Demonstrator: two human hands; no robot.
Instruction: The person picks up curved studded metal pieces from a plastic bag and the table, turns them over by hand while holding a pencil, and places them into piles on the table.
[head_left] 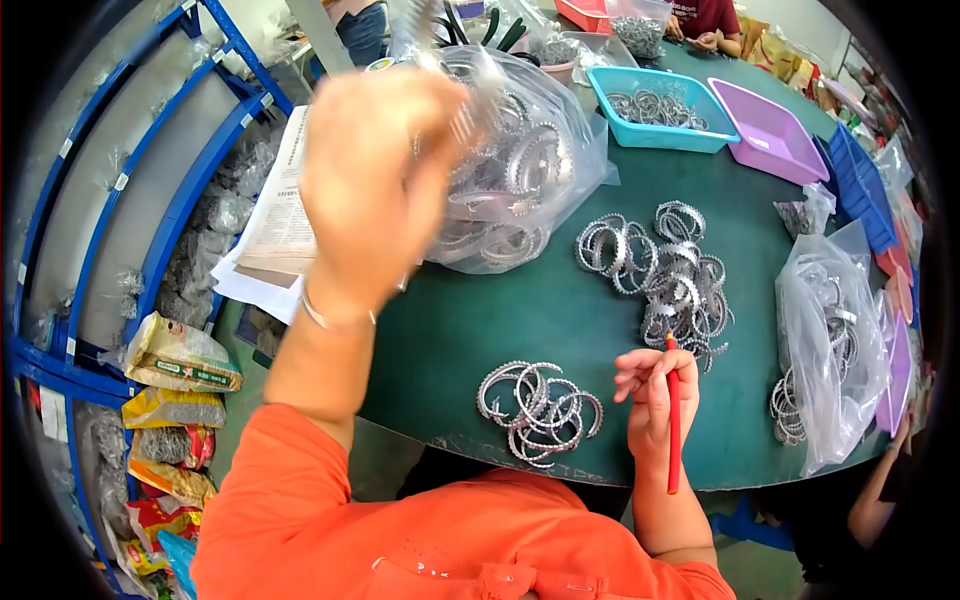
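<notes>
My left hand (375, 170) is raised over the left side of the table, blurred, with fingers closed round a blurred silvery ring-like piece (465, 120). Behind it lies a large clear bag (510, 215) full of metal rings. My right hand (655, 390) holds a red pen-like tool (673, 430) upright between its fingers, just below a heap of silvery open rings (685, 290). A smaller group of rings (540, 410) lies near the table's front edge, between my two arms.
The green table (500, 320) carries a teal basket (665, 135) of rings, a purple basket (770, 145) and a clear bag (830, 350) at right. Papers (275, 220) lie at left beside blue shelves (130, 200). Other people sit at the far side and right edge.
</notes>
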